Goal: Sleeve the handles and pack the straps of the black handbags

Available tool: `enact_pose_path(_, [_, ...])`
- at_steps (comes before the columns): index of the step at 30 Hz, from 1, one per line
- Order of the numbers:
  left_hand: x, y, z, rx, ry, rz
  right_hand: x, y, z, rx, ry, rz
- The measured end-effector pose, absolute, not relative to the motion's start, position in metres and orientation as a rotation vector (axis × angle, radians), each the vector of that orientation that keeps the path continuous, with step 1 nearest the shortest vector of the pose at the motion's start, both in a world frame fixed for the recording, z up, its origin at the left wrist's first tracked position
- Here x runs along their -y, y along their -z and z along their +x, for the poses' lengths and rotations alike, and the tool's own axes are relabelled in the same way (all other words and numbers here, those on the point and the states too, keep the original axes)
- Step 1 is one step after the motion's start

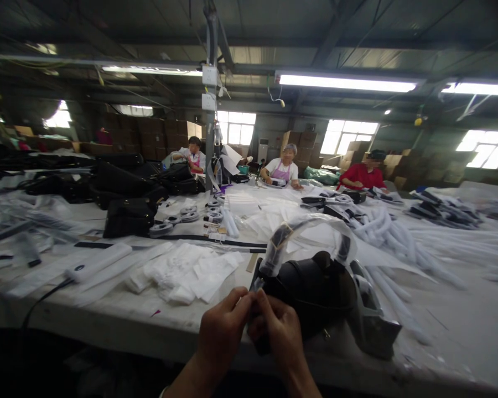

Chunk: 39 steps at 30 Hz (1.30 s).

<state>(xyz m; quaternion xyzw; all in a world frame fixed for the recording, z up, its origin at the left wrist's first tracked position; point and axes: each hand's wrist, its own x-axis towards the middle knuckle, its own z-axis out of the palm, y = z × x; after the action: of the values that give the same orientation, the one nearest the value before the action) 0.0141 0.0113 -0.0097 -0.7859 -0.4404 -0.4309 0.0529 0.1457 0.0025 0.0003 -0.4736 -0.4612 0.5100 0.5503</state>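
Note:
A black handbag [311,284] lies at the table's front edge, its arched handle [276,249] wrapped in clear plastic. At the bag's left end, my left hand [223,326] and my right hand [283,331] meet with thumbs and fingertips pinched together. A small pale bit shows just above the fingertips, near the base of the handle; what the fingers grip is hidden. Both hands are closed. Touching or very near the bag's right side stands a dark tape dispenser [375,326], partly behind clear film.
White sheets [186,271] are heaped left of my hands, beside a white roll-shaped object [102,261] with a black cord. More black bags [128,215] are piled farther left. White padded tubes [385,232] spread right. Several people work across the table, near a metal post [209,132].

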Motion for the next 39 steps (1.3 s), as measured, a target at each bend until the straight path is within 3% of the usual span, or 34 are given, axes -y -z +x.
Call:
enact_pose_path(8, [0.002, 0.024, 0.011, 0.967, 1.24, -2.298, -0.004, -0.002, 0.145, 1.089, -1.154, -1.173])
enact_pose_path(14, [0.033, 0.035, -0.012, 0.768, 1.436, -2.748, -0.006, 0.005, 0.151, 1.119, -1.139, -1.236])
enact_pose_path(16, [0.035, 0.024, -0.021, 0.992, 1.661, -2.683, -0.005, 0.006, 0.152, 1.161, -1.12, -1.249])
enact_pose_path(19, [0.022, 0.002, -0.021, 1.762, 1.955, -2.403, -0.004, 0.005, 0.154, 1.194, -1.096, -1.249])
enact_pose_path(22, [0.002, -0.009, -0.006, 2.165, 2.155, -2.68, -0.004, 0.004, 0.153, 1.226, -1.058, -1.257])
enact_pose_path(25, [-0.008, -0.006, 0.011, 2.263, 2.283, -2.92, -0.003, 0.001, 0.152, 1.272, -0.988, -1.29])
enact_pose_path(29, [-0.008, 0.002, 0.022, 2.463, 2.355, -2.815, 0.01, -0.005, 0.162, 1.378, -0.874, -1.341])
enact_pose_path(35, [-0.007, 0.011, 0.027, 2.51, 2.482, -2.412, 0.036, -0.011, 0.259, 1.153, -0.084, -1.61])
enact_pose_path(39, [-0.003, 0.014, 0.033, 2.488, 2.447, -2.355, 0.029, 0.001, 0.352, 0.91, 0.047, -1.81])
